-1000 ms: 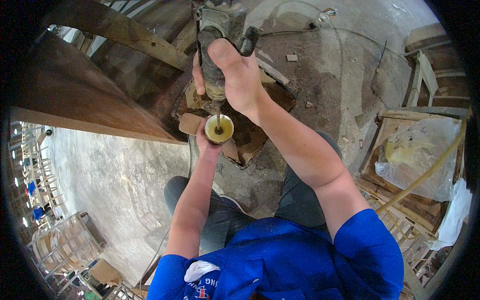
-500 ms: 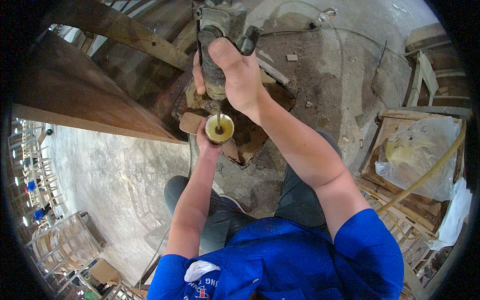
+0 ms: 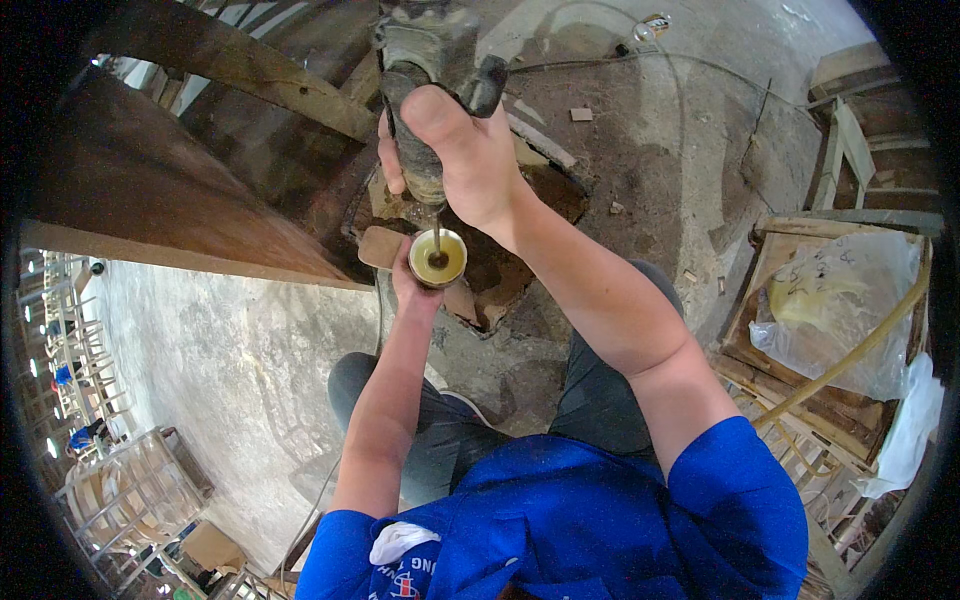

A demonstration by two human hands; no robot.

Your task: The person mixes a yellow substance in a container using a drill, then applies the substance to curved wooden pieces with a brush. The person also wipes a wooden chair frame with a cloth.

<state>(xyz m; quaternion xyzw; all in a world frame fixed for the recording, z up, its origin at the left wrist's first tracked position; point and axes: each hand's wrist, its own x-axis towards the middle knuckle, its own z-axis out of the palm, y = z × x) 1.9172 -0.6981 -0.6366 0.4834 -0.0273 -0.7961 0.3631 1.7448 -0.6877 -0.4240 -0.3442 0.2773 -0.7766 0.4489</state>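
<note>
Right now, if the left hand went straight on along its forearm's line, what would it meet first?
Probably the thin rod dipping into the cup that the left hand holds; the cup's near wall would reach it first, though depth is unclear.

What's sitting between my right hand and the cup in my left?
In the head view, the power tool's thin rod spans the gap between your right hand and the cup, its far end inside the cup.
</note>
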